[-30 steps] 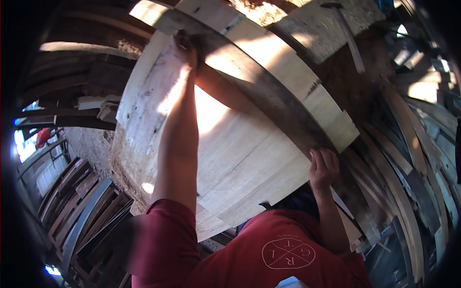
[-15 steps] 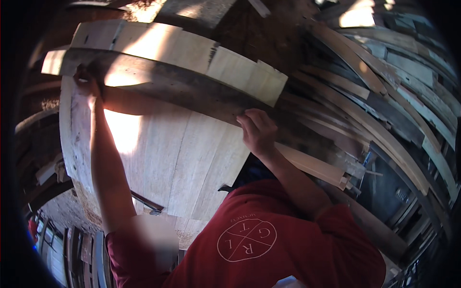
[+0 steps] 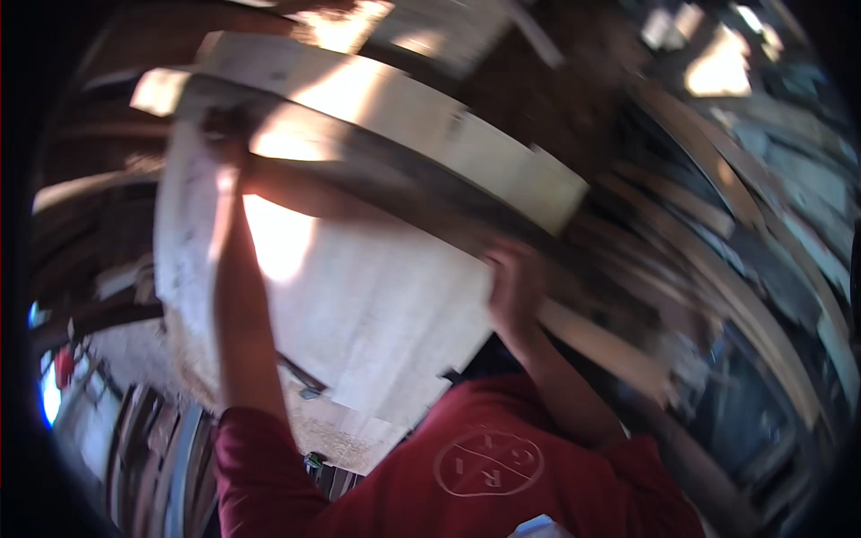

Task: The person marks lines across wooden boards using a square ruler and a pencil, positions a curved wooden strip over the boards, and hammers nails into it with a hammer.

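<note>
A long dark wooden board point(image 3: 421, 179) lies across a broad pale panel of planks point(image 3: 359, 296), which shows on both sides of it. Sunlight falls in bright patches over board and panel. My left hand point(image 3: 229, 139) is at the board's left part, in shadow and blurred, so its fingers cannot be made out. Farther right, my right hand point(image 3: 516, 278) is closed at the board's near edge, fingers curled onto it. A dark, slim tool point(image 3: 307, 389) rests on the panel beside my left forearm; its kind is unclear.
Long timber strips point(image 3: 753, 305) are heaped along the right side. More boards point(image 3: 152, 448) stand at the lower left. Sawdust point(image 3: 332, 439) lies near the panel's near edge. A small dark hooked thing point(image 3: 448, 375) shows beside my shirt.
The whole view has shifted, so the panel, the board and both hands now appear farther right and the picture is blurrier. Both hands keep their places along the board.
</note>
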The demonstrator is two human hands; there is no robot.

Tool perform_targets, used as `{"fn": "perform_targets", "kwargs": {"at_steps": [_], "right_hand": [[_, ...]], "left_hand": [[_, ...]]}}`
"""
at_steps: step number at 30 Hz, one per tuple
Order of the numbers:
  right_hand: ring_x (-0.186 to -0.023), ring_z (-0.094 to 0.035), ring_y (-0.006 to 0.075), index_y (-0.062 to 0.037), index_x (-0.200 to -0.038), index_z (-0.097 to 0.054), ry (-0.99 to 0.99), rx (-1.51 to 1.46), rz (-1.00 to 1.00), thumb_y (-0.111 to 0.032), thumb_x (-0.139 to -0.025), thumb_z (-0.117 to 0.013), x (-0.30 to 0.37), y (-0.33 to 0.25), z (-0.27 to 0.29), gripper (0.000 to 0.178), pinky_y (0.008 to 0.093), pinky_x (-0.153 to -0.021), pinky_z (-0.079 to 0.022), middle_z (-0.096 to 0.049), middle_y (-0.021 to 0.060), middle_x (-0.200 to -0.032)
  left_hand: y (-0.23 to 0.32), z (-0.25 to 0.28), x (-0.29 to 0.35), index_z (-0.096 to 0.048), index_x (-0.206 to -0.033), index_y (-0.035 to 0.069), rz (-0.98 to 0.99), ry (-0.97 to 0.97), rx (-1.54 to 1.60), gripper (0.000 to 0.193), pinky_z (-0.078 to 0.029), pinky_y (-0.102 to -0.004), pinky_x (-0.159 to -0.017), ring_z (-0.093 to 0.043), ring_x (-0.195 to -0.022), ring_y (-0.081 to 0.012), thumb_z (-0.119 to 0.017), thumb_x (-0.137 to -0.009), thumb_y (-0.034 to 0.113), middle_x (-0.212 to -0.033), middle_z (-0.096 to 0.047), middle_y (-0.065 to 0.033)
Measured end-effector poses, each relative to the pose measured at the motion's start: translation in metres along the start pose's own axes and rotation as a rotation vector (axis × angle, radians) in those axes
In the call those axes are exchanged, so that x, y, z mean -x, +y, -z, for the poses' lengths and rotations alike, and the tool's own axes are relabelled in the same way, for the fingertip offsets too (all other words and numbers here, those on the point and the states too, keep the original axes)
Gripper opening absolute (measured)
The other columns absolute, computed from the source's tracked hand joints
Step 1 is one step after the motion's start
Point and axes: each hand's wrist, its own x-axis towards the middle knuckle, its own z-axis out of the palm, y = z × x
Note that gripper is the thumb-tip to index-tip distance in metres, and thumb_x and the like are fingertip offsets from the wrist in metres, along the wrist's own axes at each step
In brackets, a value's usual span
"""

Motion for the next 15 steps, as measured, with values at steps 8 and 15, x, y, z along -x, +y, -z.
{"fn": "perform_targets", "kwargs": {"at_steps": [8, 15], "right_hand": [[-0.107, -0.065, 0.0449, 0.0006, -0.119, -0.059, -0.003, 0.499, -0.309, -0.023, -0.114, -0.046, 0.046, 0.145, 0.092, 0.027, 0.0523, -0.090, -0.050, -0.066, 0.0248, -0.113], [-0.109, -0.061, 0.0516, 0.0022, -0.124, -0.051, -0.117, 0.281, -0.463, -0.029, -0.116, -0.038, 0.043, 0.159, 0.091, 0.035, 0.0556, -0.089, -0.047, -0.062, 0.0311, -0.116]], "left_hand": [[0.125, 0.016, 0.014, -0.064, -0.113, 0.007, 0.169, 0.005, -0.270, 0.017, -0.042, -0.0540, -0.115, -0.056, -0.139, -0.0403, -0.063, -0.101, 0.019, -0.141, -0.067, -0.0156], [0.114, 0.021, 0.015, -0.063, -0.133, 0.010, 0.133, 0.032, -0.291, 0.032, -0.042, -0.0516, -0.116, -0.056, -0.140, -0.0355, -0.062, -0.103, 0.022, -0.135, -0.069, -0.0159]]}}
